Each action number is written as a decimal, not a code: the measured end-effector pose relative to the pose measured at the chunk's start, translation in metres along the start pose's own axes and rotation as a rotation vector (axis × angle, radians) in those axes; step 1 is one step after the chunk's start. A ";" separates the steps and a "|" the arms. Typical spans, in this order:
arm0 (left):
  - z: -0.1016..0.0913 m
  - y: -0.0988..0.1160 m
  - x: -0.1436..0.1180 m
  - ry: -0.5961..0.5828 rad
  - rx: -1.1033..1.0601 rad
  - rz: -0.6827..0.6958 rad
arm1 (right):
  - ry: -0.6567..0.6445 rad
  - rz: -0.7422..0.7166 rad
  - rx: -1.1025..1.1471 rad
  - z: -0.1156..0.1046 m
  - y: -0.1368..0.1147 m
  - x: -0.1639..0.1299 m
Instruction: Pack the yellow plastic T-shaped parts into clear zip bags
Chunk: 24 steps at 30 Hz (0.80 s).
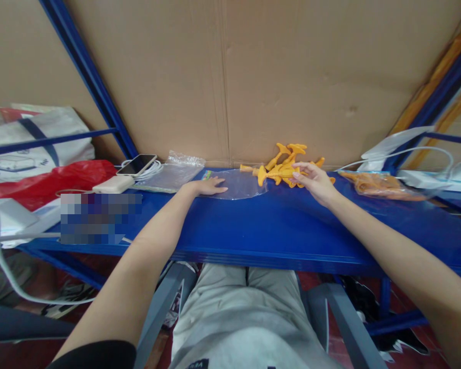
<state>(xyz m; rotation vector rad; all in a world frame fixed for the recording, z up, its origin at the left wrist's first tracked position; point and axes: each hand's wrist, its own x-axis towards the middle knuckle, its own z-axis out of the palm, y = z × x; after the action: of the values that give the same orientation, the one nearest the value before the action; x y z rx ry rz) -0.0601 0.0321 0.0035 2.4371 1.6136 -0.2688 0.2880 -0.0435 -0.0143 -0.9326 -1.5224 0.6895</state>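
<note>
My left hand point(212, 186) lies flat, fingers spread, on the left end of a clear plastic bag point(242, 188) on the blue table. A small green mark shows by the fingers. My right hand point(314, 180) is at the right side of a heap of orange-yellow plastic toy-like pieces point(278, 171), thumb and fingers closing on one of them. The pieces have bumpy stems and flared, T-shaped ends; their exact kind cannot be made out. One piece at the left of the heap overlaps the bag's upper edge.
A bag of orange pieces point(384, 185) lies to the right. On the left are a stack of clear bags point(172, 171), a phone point(137, 165) on a coiled white cable, a white power bank point(113, 184) and red plastic point(77, 174). A cardboard wall point(226, 77) stands behind the blue table point(246, 230).
</note>
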 end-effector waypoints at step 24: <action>0.000 -0.002 -0.004 0.072 -0.215 -0.032 | -0.101 0.424 0.137 0.058 -0.010 0.021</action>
<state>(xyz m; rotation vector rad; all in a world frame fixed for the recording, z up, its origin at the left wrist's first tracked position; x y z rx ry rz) -0.0631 0.0294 0.0044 2.2849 1.6196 -0.0107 0.2290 -0.0261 -0.0043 -1.1414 -1.3543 1.1453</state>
